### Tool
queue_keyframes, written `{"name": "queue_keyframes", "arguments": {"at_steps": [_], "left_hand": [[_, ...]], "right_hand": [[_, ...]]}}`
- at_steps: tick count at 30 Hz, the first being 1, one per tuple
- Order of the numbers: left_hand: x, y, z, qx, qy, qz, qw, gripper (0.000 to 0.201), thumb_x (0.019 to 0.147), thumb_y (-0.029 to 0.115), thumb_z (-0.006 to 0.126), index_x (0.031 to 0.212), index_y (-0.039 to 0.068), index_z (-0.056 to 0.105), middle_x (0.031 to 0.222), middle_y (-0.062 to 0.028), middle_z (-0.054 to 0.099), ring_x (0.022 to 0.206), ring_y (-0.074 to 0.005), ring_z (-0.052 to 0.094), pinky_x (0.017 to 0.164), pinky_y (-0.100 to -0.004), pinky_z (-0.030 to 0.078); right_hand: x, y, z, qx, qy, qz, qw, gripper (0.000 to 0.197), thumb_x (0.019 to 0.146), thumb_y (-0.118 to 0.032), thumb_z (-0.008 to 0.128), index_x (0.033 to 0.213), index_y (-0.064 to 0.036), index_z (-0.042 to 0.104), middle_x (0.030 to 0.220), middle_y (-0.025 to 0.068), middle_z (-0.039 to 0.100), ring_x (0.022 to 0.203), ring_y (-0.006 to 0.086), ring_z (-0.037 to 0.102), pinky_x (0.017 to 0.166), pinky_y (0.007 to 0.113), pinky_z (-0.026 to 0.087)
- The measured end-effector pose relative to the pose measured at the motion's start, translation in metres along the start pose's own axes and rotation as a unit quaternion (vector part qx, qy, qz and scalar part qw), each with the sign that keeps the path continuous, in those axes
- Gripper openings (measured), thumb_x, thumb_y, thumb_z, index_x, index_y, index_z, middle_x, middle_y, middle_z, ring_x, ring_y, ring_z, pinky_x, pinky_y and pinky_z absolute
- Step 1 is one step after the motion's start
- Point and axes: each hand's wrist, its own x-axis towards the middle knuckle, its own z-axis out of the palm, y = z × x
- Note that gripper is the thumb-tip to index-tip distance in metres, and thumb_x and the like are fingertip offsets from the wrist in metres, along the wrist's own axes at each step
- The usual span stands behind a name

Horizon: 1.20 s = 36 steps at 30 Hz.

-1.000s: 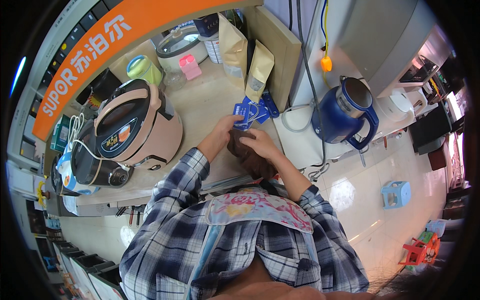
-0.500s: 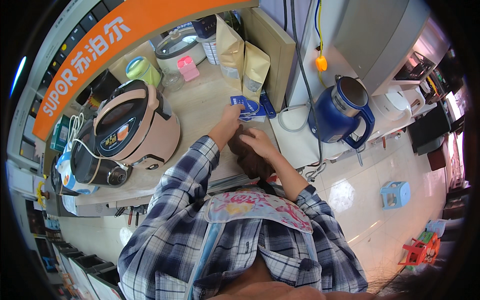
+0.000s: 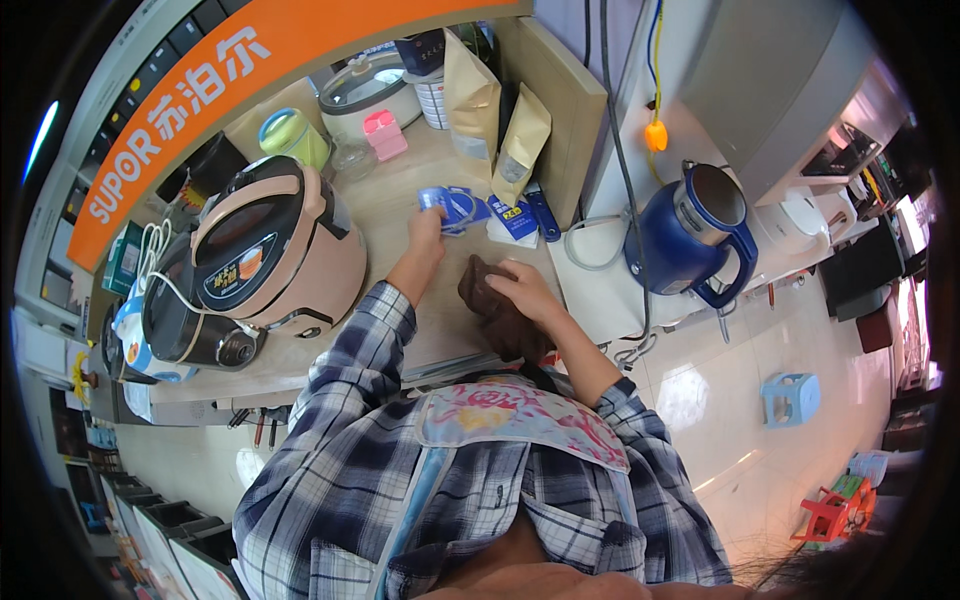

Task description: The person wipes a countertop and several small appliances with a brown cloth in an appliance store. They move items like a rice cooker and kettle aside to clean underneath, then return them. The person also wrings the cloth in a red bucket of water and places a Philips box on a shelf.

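Head view starts, on my left, with a dark rounded appliance with a pale cord lying over it. Just beside it sits a big pink rice cooker, its handle arching over a glossy black lid, on a wooden counter. Behind the cooker I can spot a green cup, then a small pink holder.

Next comes the person's left hand, reaching out over the counter, fingers gripping the near edge of some blue cards. Behind those stand two tan pouches, the smaller one tilted, with another blue-and-white card lying in front of it.

Nearer the person's body, a crumpled brown cloth bunches beside the counter's front edge, and the right hand is closed on its upper part.

Over to the right, a blue kettle stands on a white surface; past it, on the tiled floor, there's a light blue stool.
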Motion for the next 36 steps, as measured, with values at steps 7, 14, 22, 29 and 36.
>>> {"name": "queue_keyframes", "arguments": {"at_steps": [7,14,22,29,36], "left_hand": [[0.003,0.031,0.032,0.002,0.202,0.07,0.977,0.029,0.078,-0.001,0.054,0.106,-0.008,0.054,0.094,-0.0142,0.063,0.08,-0.0228,0.064,0.067,-0.0358,0.052],[0.011,0.013,0.031,0.223,0.009,0.039,0.974,0.03,0.079,0.007,0.06,0.106,-0.005,0.057,0.088,-0.0119,0.064,0.073,-0.0204,0.062,0.055,-0.0346,0.048],[0.025,0.025,0.019,0.288,-0.101,-0.08,0.949,0.027,0.082,0.018,0.06,0.1,-0.001,0.062,0.081,-0.0095,0.063,0.062,-0.0209,0.059,0.05,-0.0333,0.049],[0.027,0.02,0.013,0.268,-0.12,-0.093,0.951,0.027,0.085,0.025,0.061,0.098,0.002,0.064,0.084,-0.0103,0.064,0.062,-0.0204,0.059,0.055,-0.0369,0.05],[0.017,0.033,0.025,0.278,-0.136,-0.121,0.943,0.03,0.081,0.027,0.071,0.1,0.004,0.064,0.088,-0.0065,0.067,0.072,-0.0193,0.064,0.061,-0.0335,0.051]], "right_hand": [[0.001,0.009,-0.008,-0.04,0.024,-0.02,0.999,0.028,0.088,-0.025,0.066,0.101,-0.0002,0.065,0.09,0.0077,0.067,0.082,0.0141,0.061,0.074,0.03,0.049],[-0.002,0.001,0.0,0.015,0.007,0.015,1.0,0.028,0.088,-0.024,0.066,0.101,0.0002,0.065,0.09,0.0068,0.068,0.082,0.0136,0.061,0.074,0.029,0.049],[-0.001,-0.003,0.0,0.007,0.004,0.024,1.0,0.026,0.088,-0.023,0.066,0.1,-0.0003,0.065,0.089,0.0056,0.067,0.08,0.0119,0.06,0.072,0.028,0.048],[0.004,-0.002,0.003,-0.027,0.032,0.024,0.999,0.026,0.087,-0.024,0.067,0.098,-0.0004,0.065,0.084,0.0051,0.066,0.078,0.0116,0.06,0.071,0.028,0.048],[0.025,-0.016,0.019,-0.177,0.076,-0.028,0.981,0.035,0.084,-0.032,0.068,0.101,-0.0013,0.065,0.087,0.0125,0.069,0.08,0.0251,0.065,0.073,0.036,0.05]]}}
